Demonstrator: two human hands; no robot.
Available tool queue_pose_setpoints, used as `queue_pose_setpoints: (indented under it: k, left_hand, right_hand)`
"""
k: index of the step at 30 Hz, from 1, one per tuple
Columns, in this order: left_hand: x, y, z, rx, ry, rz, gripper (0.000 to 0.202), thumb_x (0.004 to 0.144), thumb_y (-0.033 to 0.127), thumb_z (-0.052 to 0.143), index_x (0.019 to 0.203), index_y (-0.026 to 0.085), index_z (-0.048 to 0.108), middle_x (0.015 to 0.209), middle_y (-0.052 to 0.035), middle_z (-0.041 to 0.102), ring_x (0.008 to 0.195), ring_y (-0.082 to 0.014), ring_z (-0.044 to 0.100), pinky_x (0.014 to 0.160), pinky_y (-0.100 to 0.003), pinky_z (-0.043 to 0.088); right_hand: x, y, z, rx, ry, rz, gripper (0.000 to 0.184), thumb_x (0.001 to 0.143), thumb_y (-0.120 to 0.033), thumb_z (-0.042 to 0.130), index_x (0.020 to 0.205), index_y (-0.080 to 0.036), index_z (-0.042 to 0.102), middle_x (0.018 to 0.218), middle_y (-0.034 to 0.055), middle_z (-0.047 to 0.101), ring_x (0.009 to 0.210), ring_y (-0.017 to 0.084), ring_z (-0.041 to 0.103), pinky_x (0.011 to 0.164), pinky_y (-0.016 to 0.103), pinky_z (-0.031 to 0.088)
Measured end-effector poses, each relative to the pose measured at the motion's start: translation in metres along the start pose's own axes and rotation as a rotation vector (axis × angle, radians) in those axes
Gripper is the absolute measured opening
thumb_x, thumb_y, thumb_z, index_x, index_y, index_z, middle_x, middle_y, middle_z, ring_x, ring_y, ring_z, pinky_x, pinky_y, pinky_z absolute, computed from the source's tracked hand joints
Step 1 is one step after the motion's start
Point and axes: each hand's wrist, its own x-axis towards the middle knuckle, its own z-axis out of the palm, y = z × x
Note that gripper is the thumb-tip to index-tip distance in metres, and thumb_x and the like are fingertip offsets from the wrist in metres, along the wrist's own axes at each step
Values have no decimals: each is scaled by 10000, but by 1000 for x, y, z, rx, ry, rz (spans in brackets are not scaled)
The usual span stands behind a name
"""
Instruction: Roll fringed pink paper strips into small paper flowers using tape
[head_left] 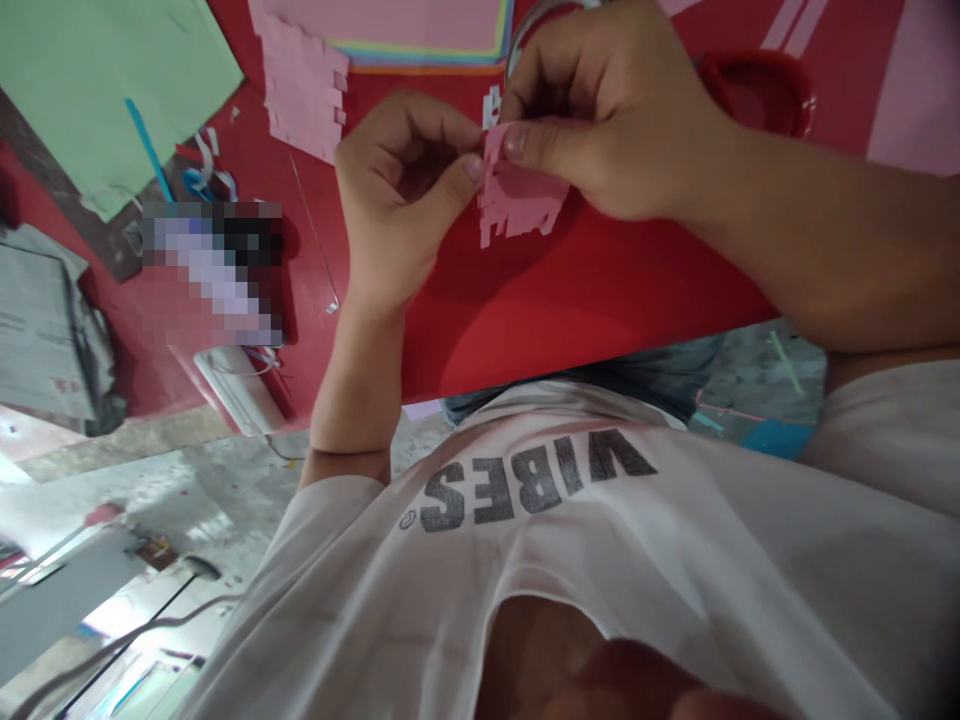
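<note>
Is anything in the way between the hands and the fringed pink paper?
Nothing visible: the right hand pinches the fringed pink paper near its upper edge, and the left hand has its thumb against it. The red surface lies behind, not between.

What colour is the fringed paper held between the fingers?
The fringed paper is pink, shown best in the head view.

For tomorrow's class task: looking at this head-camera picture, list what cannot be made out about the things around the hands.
- Head view: the pinched part of the pink fringed paper is hidden by the thumbs and fingers of the left hand and the right hand.
- Head view: the curved metal rim is partly hidden by the right hand and cut off by the top edge.
- Head view: the striped-edged pink sheet is cut off by the top edge.
- Head view: a pixelated patch blurs whatever lies beneath it.
</note>
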Motion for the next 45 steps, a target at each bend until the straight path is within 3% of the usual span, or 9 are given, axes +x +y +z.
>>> queue_pose_setpoints:
  k: [4,7,10,17,18,24,35,44,45]
  left_hand:
    - [2,-7,-7,3,-122,71,481,670,535,922,1010,248,739,859,-4,706,676,-109,608,530,-279,478]
    - [-1,3,2,27,-49,69,434,706,565,891,966,254,735,826,-8,694,666,-121,599,532,-294,458]
    - [-4,19,14,134,76,-59,183,850,487,803,938,339,741,838,-7,683,729,-159,598,619,-348,469]
    - [-4,28,16,152,-16,87,205,851,385,814,964,246,717,804,-13,655,631,-108,533,497,-298,367]
    - [-4,30,17,154,94,22,127,884,334,784,936,244,711,808,-17,643,674,-115,536,545,-301,395]
    - [-4,41,24,129,144,-39,144,831,346,829,901,304,711,793,-17,632,674,-155,551,566,-344,424]
    - [-7,35,23,160,128,-67,253,822,523,807,895,319,676,798,-18,623,673,-159,542,572,-354,429]
    - [-6,31,23,106,98,42,210,834,321,827,996,285,698,814,-4,655,678,-116,594,527,-277,449]
    - [-7,32,23,119,104,-8,185,860,297,804,1018,309,707,858,-8,676,721,-127,618,571,-288,470]
  right_hand:
    - [0,-5,-1,-9,-15,15,70,806,-114,717,875,-110,719,742,-47,570,693,60,476,637,227,305]
    - [-1,-6,0,-21,-12,11,59,810,-112,714,868,-121,718,747,-48,576,691,59,470,628,226,299]
    - [-1,-6,0,-25,-2,3,53,812,-109,706,862,-120,720,739,-52,567,685,57,467,629,225,304]
    - [-3,-5,0,-54,13,-6,77,831,-151,728,896,-109,734,765,-34,599,711,65,503,650,226,327]
    - [-4,-5,0,-55,18,-7,77,834,-154,725,897,-112,735,764,-35,599,709,64,501,647,225,326]
    - [-5,-7,2,-103,30,-10,61,836,-174,734,878,-129,741,760,-40,618,691,64,496,631,225,330]
    - [-6,-10,1,-132,67,-1,76,830,-170,729,878,-133,775,760,-26,665,704,76,542,635,233,348]
    - [-9,-20,0,-244,53,4,122,863,-206,694,881,-116,774,763,-26,657,717,60,534,659,208,335]
    - [-9,-21,-1,-272,41,1,141,875,-230,687,889,-118,772,769,-26,657,727,65,543,672,208,346]
